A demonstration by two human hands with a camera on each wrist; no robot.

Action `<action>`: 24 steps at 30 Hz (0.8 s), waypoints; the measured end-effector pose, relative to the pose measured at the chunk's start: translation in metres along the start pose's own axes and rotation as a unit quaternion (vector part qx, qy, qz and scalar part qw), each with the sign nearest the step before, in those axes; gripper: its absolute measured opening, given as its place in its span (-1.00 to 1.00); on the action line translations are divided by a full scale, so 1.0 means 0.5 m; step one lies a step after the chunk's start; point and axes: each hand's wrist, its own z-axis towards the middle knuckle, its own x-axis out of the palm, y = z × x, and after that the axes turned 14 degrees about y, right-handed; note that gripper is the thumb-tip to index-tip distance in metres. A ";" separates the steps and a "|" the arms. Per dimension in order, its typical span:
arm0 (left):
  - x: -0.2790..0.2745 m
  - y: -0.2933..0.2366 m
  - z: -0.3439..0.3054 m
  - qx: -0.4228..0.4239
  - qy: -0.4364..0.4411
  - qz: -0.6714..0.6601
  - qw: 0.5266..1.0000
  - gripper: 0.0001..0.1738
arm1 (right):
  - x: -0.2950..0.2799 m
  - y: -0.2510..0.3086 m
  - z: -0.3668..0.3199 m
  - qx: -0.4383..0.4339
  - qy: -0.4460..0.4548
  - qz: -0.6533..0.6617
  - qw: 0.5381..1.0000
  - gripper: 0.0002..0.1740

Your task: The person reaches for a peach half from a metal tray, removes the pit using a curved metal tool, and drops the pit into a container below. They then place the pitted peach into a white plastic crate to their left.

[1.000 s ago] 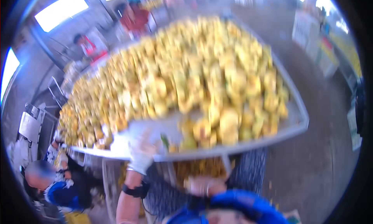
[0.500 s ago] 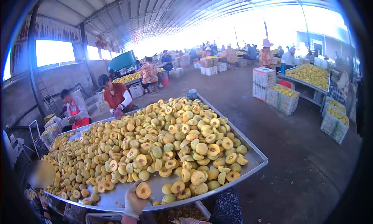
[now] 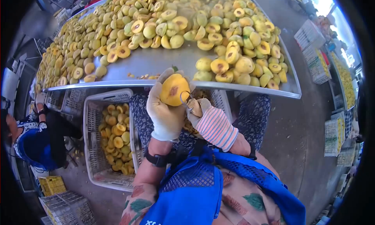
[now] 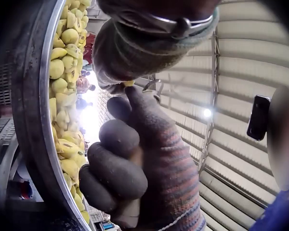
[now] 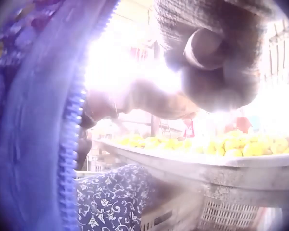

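Note:
In the head view, my gloved left hand (image 3: 166,119) grips a yellow peach half (image 3: 174,86) just before the table's near edge. Its cut face, with a brown centre, is turned up. My right hand (image 3: 213,125), in a striped glove, grips a small tool with a curved metal hook (image 3: 184,94). The hook's loop lies at the right side of the brown centre. Seen from the left wrist, the right hand's curled dark fingers (image 4: 115,163) are below the left hand (image 4: 130,53). Most of the tool's handle is hidden inside the right hand.
A metal-topped table (image 3: 136,65) with a raised rim bears a heap of peach halves (image 3: 156,26). Below it, left of my knees, stands a white crate (image 3: 90,147) of peach halves. Another person (image 3: 39,143) sits at the left. Stacked crates (image 3: 312,49) stand at the right.
My left hand was over the tabletop, then lifted a peach half at the table's edge. Now it holds the half closer, with the right hand's hook at it. The head view has tilted down.

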 end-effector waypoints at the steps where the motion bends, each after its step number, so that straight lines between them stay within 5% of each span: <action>1: 0.000 -0.001 -0.006 0.005 0.005 -0.019 1.000 -0.50 | 0.003 -0.006 -0.008 -0.075 -0.017 -0.074 0.994 -0.78; 7: 0.007 0.012 -0.014 0.021 0.003 0.007 1.000 -0.45 | -0.025 0.028 0.012 0.021 -0.019 0.012 1.000 -0.81; 11: 0.013 0.029 -0.010 0.017 -0.044 0.062 0.997 -0.42 | -0.031 0.026 0.011 0.063 0.001 0.273 0.960 -0.75; 13: 0.018 0.036 -0.006 0.022 -0.061 0.112 0.992 -0.40 | -0.018 0.029 0.016 0.128 0.025 0.512 0.849 -0.72; 15: 0.023 0.043 -0.004 0.010 -0.084 0.128 0.988 -0.46 | -0.014 0.030 0.006 0.209 0.030 0.697 0.685 -0.69; 18: 0.016 0.051 -0.005 -0.029 -0.083 0.213 0.973 -0.74 | 0.005 -0.031 -0.049 0.109 0.150 0.568 0.802 -0.72; 20: -0.017 0.077 -0.010 0.037 -0.107 0.371 0.922 -0.77 | 0.015 -0.058 -0.057 0.000 0.178 0.410 0.895 -0.74; 21: -0.022 0.080 -0.008 0.100 -0.079 0.578 0.806 -0.78 | 0.017 -0.057 -0.045 -0.066 0.162 0.302 0.937 -0.75; 22: 0.015 0.059 -0.018 0.080 -0.160 0.267 0.947 -0.79 | 0.019 -0.048 -0.029 -0.117 0.135 0.204 0.962 -0.76; 24: 0.019 0.038 -0.026 -0.043 -0.168 0.101 0.980 -0.82 | 0.017 -0.036 -0.008 -0.156 0.098 0.105 0.977 -0.76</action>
